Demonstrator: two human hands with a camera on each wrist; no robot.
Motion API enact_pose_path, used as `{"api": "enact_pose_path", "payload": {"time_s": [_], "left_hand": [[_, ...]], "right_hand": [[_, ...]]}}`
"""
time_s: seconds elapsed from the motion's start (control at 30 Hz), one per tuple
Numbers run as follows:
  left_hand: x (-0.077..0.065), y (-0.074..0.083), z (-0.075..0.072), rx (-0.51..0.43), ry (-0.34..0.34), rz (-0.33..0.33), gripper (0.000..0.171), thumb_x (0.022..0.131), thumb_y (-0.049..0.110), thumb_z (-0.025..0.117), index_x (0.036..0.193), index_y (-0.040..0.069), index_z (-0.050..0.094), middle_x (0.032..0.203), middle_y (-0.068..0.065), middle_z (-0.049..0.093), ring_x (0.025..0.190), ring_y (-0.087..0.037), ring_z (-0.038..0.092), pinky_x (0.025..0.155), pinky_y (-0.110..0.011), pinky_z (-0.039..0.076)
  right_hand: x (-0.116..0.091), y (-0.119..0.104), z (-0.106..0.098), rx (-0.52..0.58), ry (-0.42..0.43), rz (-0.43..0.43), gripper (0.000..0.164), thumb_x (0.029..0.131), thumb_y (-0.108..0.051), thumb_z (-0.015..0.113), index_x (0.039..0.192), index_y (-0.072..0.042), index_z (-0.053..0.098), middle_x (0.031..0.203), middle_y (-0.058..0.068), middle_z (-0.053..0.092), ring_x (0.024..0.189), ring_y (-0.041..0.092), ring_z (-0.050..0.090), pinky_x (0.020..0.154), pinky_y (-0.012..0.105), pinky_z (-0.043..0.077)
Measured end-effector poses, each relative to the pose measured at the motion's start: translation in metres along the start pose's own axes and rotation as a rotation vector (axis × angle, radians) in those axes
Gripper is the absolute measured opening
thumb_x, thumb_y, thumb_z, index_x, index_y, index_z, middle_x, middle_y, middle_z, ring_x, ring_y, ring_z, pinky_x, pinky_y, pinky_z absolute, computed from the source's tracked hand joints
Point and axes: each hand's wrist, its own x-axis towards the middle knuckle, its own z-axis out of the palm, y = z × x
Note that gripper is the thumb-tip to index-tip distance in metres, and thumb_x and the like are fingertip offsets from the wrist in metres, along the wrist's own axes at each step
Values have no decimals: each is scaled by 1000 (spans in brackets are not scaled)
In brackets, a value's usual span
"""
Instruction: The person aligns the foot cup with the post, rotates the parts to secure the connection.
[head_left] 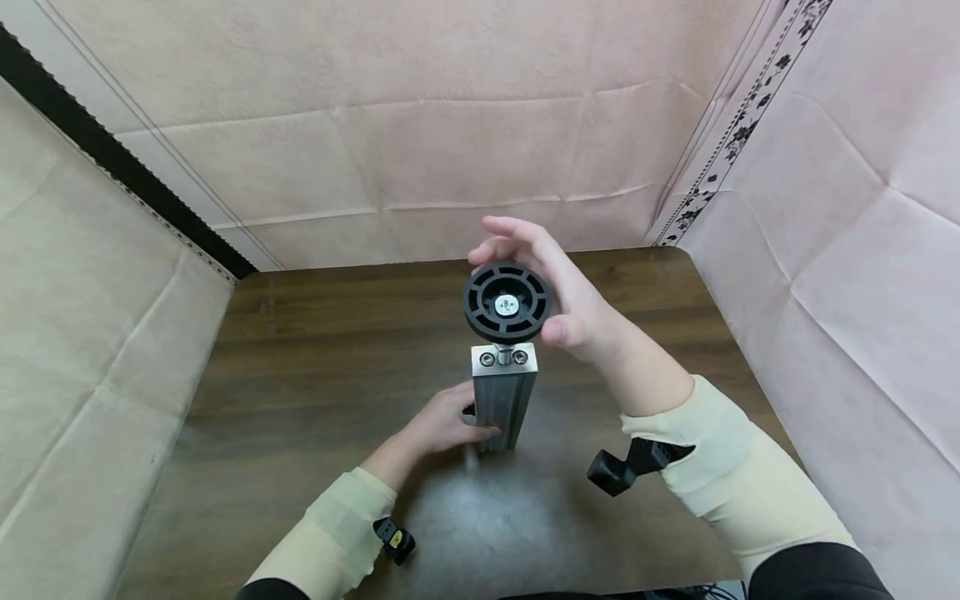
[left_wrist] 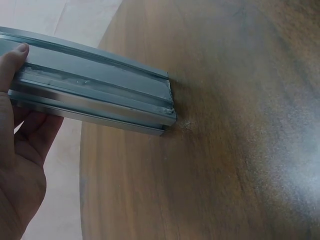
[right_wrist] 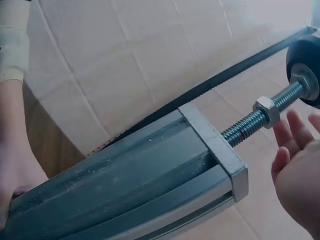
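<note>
Wooden table (head_left: pixel 315 475) below; on it, apparently, stands our metal profile (head_left: pixel 501 408), fingers of our left hand (head_left: pixel 442 423) gripping it. Our right hand (head_left: pixel 566 287), fingers loosely spread, flanks the black foot (head_left: pixel 507 305): fitted, we judge, nut (right_wrist: pixel 266 111) left to tighten.

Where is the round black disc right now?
In the head view, the black disc is just right of centre, above the top end of the metal bar, with the right grip beside it on its right.
</note>
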Motion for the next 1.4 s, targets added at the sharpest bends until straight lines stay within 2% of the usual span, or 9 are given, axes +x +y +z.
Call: {"api": "enact_pose_path", "payload": {"time_s": [0.23,0.5,0.77,0.9,1.13,1.4], "left_hand": [[1,-1,2,-7,18,-3,47,76,27,78,118,17,61,119,2,60,109,-14,55,91,-36,44],[1,-2,2,-10,7,0,47,77,27,77,120,18,60,119,2,60,110,-13,54,91,-35,44],[0,-3,2,-33,6,-17,48,77,26,77,121,21,59,121,6,59,111,-11,53,92,-35,43],[0,-3,2,-47,1,-21,47,77,26,77,121,20,59,120,6,59,110,-11,54,92,-35,43],[1,-1,2,-26,7,-28,47,76,26,78,119,19,60,120,4,60,110,-11,54,92,-35,43],[1,-2,2,-38,-5,-43,49,77,28,77,121,20,59,122,4,59,111,-12,54,92,-36,43]], "right_hand": [[4,3,-7,39,-153,24,106,74,-64,65,140,7,22,121,12,50,111,29,47,91,37,42],[9,5,-10,102,-241,29,102,75,-61,66,142,3,22,125,12,49,110,30,48,96,43,39],[11,7,-13,266,-363,84,82,77,-50,71,135,-6,34,122,13,50,116,25,47,102,48,32],[13,8,-13,262,-384,78,80,78,-47,72,136,-8,33,121,12,51,114,25,47,102,48,32],[12,8,-16,252,-397,82,92,78,-47,71,140,0,25,121,14,48,112,27,47,101,47,33],[13,9,-16,302,-389,101,65,79,-37,71,130,-8,42,121,15,48,113,25,49,100,41,36]]}}
